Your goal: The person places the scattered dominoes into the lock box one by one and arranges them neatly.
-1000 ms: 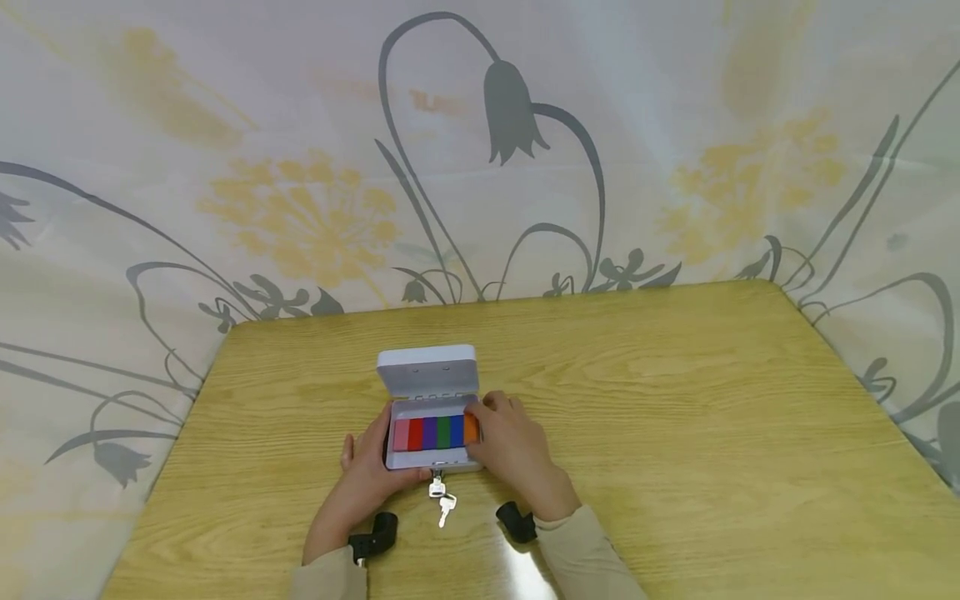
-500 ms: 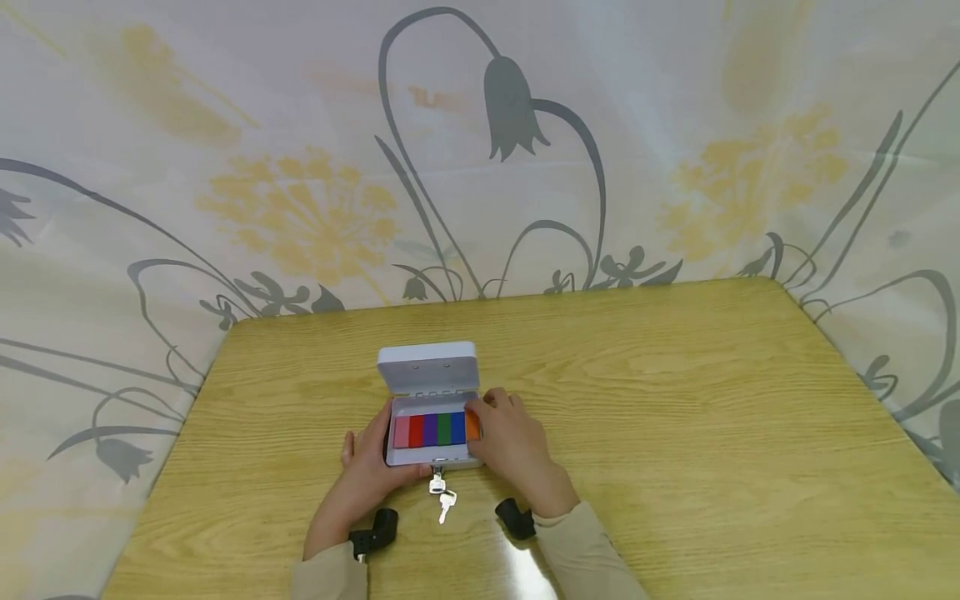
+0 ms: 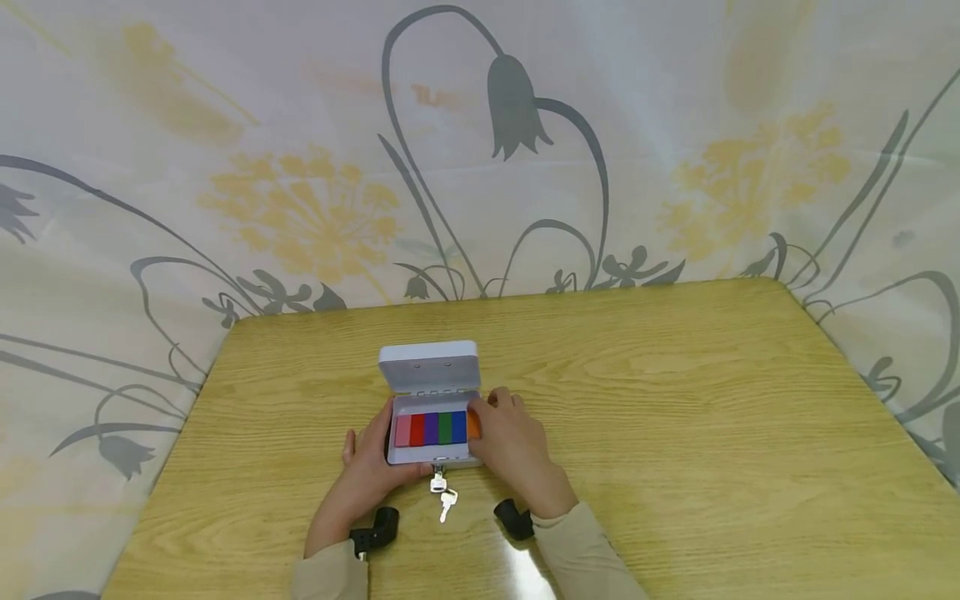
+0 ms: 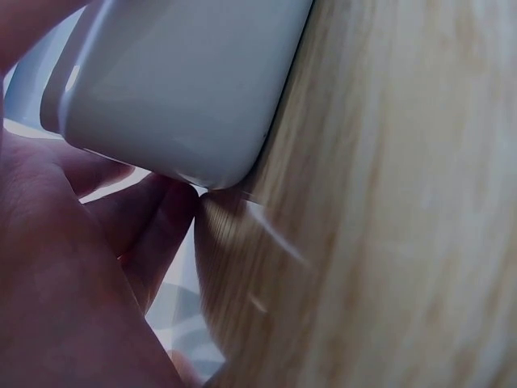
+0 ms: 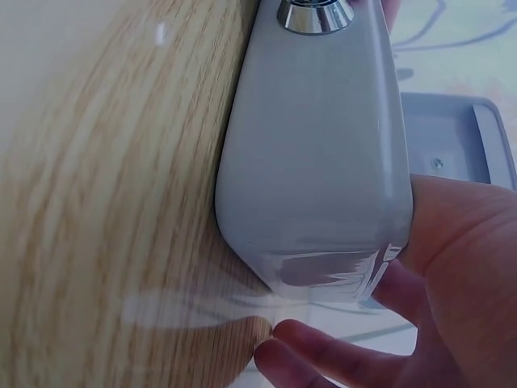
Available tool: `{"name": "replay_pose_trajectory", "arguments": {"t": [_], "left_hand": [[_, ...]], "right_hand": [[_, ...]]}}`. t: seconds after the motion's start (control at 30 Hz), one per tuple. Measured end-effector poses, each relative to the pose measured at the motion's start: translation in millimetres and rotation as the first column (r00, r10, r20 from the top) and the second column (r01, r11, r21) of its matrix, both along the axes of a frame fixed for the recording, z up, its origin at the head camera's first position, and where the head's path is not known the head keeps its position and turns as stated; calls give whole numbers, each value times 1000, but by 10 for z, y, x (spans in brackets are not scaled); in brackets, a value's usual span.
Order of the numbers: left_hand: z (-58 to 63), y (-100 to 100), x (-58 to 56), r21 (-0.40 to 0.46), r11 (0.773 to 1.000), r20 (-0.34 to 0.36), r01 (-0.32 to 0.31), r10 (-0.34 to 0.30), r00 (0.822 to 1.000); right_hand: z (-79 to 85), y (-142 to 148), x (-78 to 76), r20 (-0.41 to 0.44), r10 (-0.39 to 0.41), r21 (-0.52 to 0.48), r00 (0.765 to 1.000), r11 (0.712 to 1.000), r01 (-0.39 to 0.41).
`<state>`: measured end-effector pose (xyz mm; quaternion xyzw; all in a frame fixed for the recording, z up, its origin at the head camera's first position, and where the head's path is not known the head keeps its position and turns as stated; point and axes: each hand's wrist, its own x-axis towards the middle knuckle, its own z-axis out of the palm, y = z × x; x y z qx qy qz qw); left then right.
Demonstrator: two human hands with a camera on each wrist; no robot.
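Note:
A small white metal cash box [image 3: 435, 454] stands on the table with its lid [image 3: 429, 367] raised. Inside lies a row of coloured blocks: pink [image 3: 403, 431], red, purple, green, blue [image 3: 458, 427] and, at the right end, orange [image 3: 473, 426]. My left hand [image 3: 367, 467] grips the box's left side, thumb along the front wall. Over the right rim reaches my right hand [image 3: 512, 446], thumb and forefinger pinching the orange block, which they partly cover. The right wrist view shows the other fingers [image 5: 299, 356] outside the box, close to the table.
Two keys [image 3: 447, 502] hang from the front lock, whose metal ring [image 5: 317, 18] shows in the right wrist view. A wood-grain table [image 3: 675, 433] extends around the box. Behind it hangs a flower-printed cloth [image 3: 315, 125]. Black wrist mounts [image 3: 384, 527] sit at both sleeves.
Both hands keep their places at the box, and the blocks stay in their row. The whole head view has shifted very slightly.

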<state>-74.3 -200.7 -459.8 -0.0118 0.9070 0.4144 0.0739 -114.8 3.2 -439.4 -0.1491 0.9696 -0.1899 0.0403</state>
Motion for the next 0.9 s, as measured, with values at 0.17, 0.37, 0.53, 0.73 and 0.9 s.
{"name": "replay_pose_trajectory", "arguments": {"t": [0.17, 0.37, 0.53, 0.73, 0.9], "left_hand": [[-5, 4, -4, 1, 1000, -2, 7, -7, 1000], [-3, -5, 2, 9, 1000, -12, 9, -9, 1000], [1, -9, 4, 9, 1000, -20, 6, -6, 1000], [-13, -17, -25, -9, 1000, -22, 19, -19, 1000], [-9, -29, -14, -10, 1000, -28, 28, -28, 999]], "right_hand": [[-4, 8, -4, 18, 1, -15, 1000, 1000, 0], [-5, 15, -21, 32, 11, -44, 999, 999, -9], [-2, 17, -35, 37, 24, -57, 999, 998, -21], [3, 16, -60, 65, 16, -66, 998, 998, -12], [20, 12, -52, 85, 28, -85, 996, 996, -21]]}}
